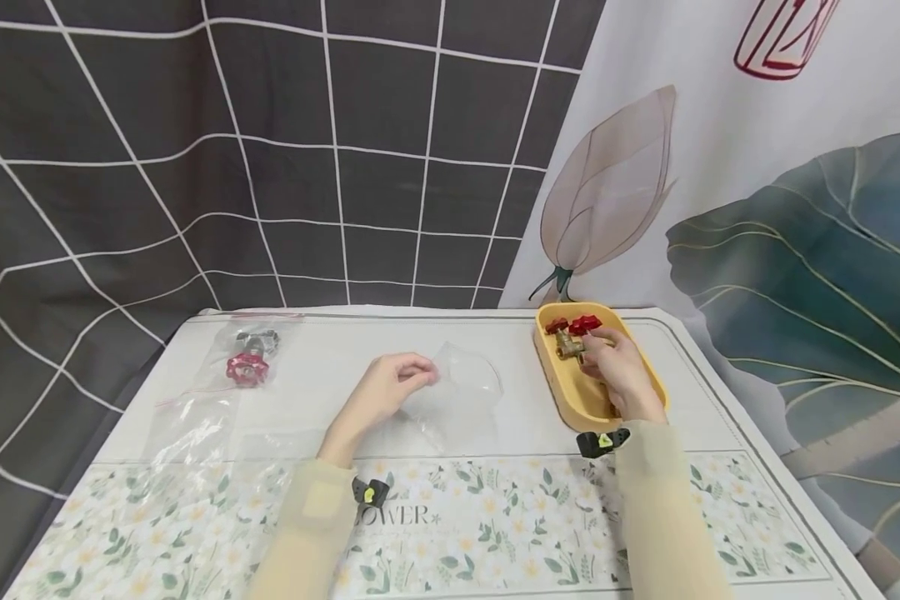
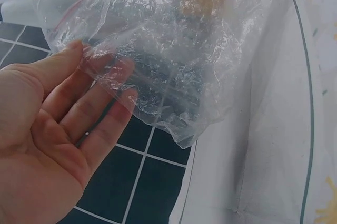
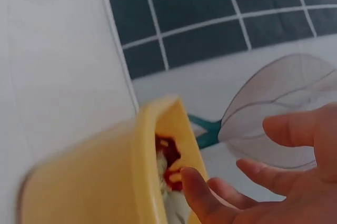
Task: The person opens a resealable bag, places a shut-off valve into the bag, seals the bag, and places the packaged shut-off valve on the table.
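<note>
My left hand (image 1: 393,387) pinches the edge of a clear plastic zip bag (image 1: 461,387) between thumb and fingers, above the table. In the left wrist view the thin, crinkled bag (image 2: 158,71) hangs from the fingertips. My right hand (image 1: 618,371) reaches into a yellow tray (image 1: 562,400), fingers spread and loosely bent beside the valves. Brass valves (image 1: 568,347) with red handwheels (image 1: 585,325) lie at the tray's far end. In the right wrist view a fingertip overlaps a red handwheel (image 3: 171,153) past the tray rim, and nothing shows between thumb and fingers.
On the table's left lies another clear bag holding a valve with a red handwheel (image 1: 247,368). Closer to me is a flat clear bag (image 1: 191,425). A floral mat (image 1: 510,525) covers the front. A dark grid curtain (image 1: 375,167) hangs behind the table.
</note>
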Tool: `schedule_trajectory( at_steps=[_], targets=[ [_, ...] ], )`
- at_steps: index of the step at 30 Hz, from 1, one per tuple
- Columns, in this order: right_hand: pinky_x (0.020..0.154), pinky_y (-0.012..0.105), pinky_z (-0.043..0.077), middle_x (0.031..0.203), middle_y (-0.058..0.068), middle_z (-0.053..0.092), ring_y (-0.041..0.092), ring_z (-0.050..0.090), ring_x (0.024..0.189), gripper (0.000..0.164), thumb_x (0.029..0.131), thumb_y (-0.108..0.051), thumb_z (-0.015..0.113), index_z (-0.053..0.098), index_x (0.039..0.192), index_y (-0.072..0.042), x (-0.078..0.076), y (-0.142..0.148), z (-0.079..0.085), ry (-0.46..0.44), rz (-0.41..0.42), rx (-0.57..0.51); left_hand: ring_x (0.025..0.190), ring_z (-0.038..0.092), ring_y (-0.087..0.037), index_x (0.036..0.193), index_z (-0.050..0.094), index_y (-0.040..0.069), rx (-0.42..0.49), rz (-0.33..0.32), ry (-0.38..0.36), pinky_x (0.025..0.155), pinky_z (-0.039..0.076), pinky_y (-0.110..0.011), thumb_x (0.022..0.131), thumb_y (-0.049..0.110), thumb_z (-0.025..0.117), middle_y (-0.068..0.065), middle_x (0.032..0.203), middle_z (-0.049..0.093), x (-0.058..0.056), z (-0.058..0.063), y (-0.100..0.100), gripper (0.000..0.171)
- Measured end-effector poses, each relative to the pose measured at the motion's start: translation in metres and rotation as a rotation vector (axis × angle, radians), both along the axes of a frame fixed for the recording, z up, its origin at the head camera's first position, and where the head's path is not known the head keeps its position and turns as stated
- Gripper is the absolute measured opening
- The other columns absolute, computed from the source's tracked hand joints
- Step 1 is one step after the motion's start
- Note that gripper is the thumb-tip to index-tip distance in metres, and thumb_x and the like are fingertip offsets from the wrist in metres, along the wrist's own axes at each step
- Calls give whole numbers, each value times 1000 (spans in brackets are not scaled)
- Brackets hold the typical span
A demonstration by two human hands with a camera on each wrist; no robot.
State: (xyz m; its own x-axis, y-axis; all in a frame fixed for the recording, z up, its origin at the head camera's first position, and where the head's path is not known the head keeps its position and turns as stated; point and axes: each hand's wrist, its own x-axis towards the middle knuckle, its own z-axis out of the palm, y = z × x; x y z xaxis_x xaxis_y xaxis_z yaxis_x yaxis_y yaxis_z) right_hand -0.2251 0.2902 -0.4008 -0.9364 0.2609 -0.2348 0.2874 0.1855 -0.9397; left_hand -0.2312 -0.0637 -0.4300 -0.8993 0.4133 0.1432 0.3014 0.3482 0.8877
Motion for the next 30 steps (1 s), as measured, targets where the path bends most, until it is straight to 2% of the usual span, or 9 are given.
schedule_trajectory(
  at_steps=[3,8,12,15,19,23,26,30],
  targets=[
    [97,42,46,142,20,33,28,47,110,55,105,-26,41,26,150,1,-5,11,1,-36,-5,23,100,68,-17,105,71,12,2,-2,-8,93,52,-40,95,19,65,1,104,72,1,1,0,14],
    [100,47,41,140,21,33,30,41,112,52,106,-27,35,26,148,3,-14,29,4,-96,51,84,99,68,-17,105,71,11,9,-11,1,92,52,-39,95,19,65,1,103,72,2,1,-1,14],
    [108,50,33,144,23,31,34,38,122,54,107,-28,33,23,150,4,-22,43,5,-201,103,161,99,68,-17,106,71,9,2,-18,-4,92,52,-39,96,19,65,2,103,72,2,2,0,16],
    [108,50,33,139,23,34,35,38,121,57,106,-29,34,23,149,7,-30,53,3,-281,138,226,100,68,-17,107,71,7,2,-22,-8,93,52,-40,96,20,65,1,103,72,2,2,0,18],
    [100,50,43,132,24,37,35,43,114,60,104,-28,36,20,147,10,-43,62,-1,-383,171,248,101,67,-18,107,71,8,10,-19,-11,93,51,-42,95,21,65,1,104,72,4,2,1,18],
    [92,54,50,137,28,35,34,48,110,64,103,-25,39,13,149,11,-52,63,-3,-463,159,239,101,67,-18,106,71,10,7,-17,-20,92,52,-42,95,21,65,2,103,72,4,2,0,17],
    [91,46,51,134,26,39,30,53,104,63,100,-16,45,16,147,13,-57,57,-2,-463,125,223,100,67,-16,105,71,12,0,-10,-16,91,52,-41,95,22,66,3,103,72,4,1,0,16],
    [80,32,50,113,18,48,22,55,87,52,96,-10,52,32,137,12,-60,52,-2,-482,108,267,99,68,-17,105,71,11,5,-20,-11,91,52,-41,95,22,66,2,102,72,4,2,1,16]
  ],
)
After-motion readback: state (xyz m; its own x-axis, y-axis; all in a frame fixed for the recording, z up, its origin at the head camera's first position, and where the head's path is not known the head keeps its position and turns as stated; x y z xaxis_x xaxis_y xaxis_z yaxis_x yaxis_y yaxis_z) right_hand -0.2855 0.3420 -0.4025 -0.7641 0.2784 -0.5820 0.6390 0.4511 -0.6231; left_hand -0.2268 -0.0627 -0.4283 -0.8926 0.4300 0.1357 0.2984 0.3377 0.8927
